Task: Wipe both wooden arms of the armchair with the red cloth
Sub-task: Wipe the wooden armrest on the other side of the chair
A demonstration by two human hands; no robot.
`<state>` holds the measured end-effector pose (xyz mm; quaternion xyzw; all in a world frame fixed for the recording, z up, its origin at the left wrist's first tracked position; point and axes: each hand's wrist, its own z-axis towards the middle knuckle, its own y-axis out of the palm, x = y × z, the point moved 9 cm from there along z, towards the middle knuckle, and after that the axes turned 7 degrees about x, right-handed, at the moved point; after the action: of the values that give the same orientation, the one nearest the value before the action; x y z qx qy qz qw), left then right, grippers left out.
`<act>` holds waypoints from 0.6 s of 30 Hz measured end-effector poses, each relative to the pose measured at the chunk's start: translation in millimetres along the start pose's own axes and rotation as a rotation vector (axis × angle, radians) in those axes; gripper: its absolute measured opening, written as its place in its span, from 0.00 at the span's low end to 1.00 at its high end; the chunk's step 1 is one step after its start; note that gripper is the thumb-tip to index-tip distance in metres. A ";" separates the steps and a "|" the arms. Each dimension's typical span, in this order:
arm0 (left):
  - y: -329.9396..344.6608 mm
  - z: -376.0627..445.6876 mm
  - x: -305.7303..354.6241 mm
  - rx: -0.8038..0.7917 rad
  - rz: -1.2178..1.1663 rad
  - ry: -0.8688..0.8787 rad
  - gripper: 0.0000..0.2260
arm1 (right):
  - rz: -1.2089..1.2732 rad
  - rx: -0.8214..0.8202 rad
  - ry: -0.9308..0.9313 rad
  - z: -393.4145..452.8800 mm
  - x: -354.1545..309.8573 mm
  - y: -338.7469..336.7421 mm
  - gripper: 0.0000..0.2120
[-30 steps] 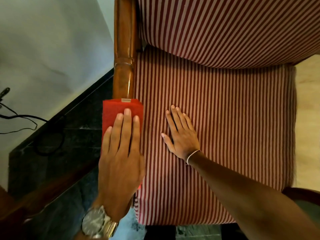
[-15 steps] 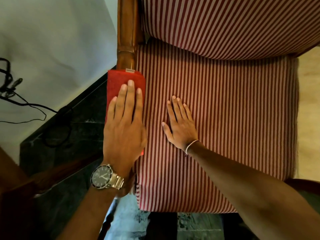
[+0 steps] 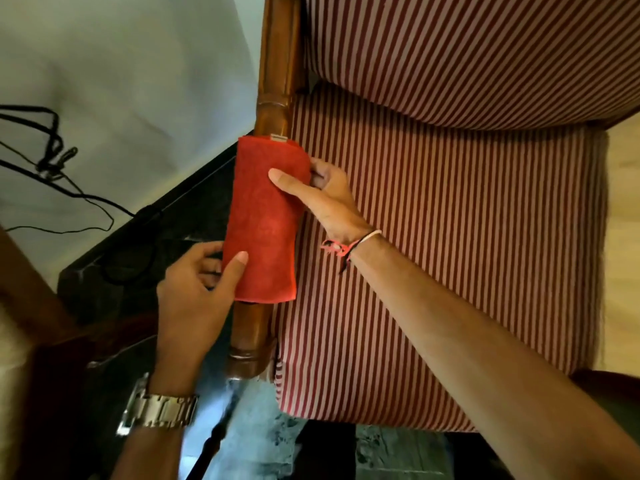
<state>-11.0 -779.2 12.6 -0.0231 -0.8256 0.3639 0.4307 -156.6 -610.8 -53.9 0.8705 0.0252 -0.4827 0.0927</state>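
The red cloth (image 3: 265,220) lies draped over the left wooden arm (image 3: 277,74) of the armchair, covering its middle stretch. My left hand (image 3: 197,292) grips the cloth's lower left edge, thumb on top and fingers under the outer side. My right hand (image 3: 322,195) pinches the cloth's upper right edge, thumb on the cloth and fingers tucked between the arm and the seat. The arm's rounded front end (image 3: 247,358) shows bare below the cloth. A sliver of the other wooden arm (image 3: 609,382) appears at the lower right.
The striped red-and-white seat cushion (image 3: 450,254) and backrest (image 3: 467,53) fill the right side. A pale wall with black cables (image 3: 52,147) stands to the left. Dark floor (image 3: 138,271) lies beside the chair, with a brown wooden piece (image 3: 20,282) at far left.
My left hand has slid off the top of the cloth to its lower left edge. My right hand has left the seat cushion and taken hold of the cloth's right edge.
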 end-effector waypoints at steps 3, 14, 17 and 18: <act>0.9 -1.9 4.1 0.015 -0.007 0.010 0.11 | 0.013 0.035 -0.045 3.0 -7.2 -6.4 0.14; 21.4 -40.2 27.2 0.092 0.054 0.048 0.13 | -0.218 0.084 -0.319 -14.8 -40.8 -48.7 0.19; 46.2 -58.4 40.3 0.052 0.035 0.053 0.13 | -0.237 0.099 -0.328 -21.8 -41.9 -83.1 0.21; 57.3 -66.5 47.8 0.048 0.038 0.063 0.13 | -0.231 0.109 -0.332 -26.3 -43.2 -101.3 0.20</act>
<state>-8.3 -681.7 34.5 -0.0400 -0.8021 0.3907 0.4498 -171.2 -504.5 -17.6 0.7741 0.0833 -0.6276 -0.0078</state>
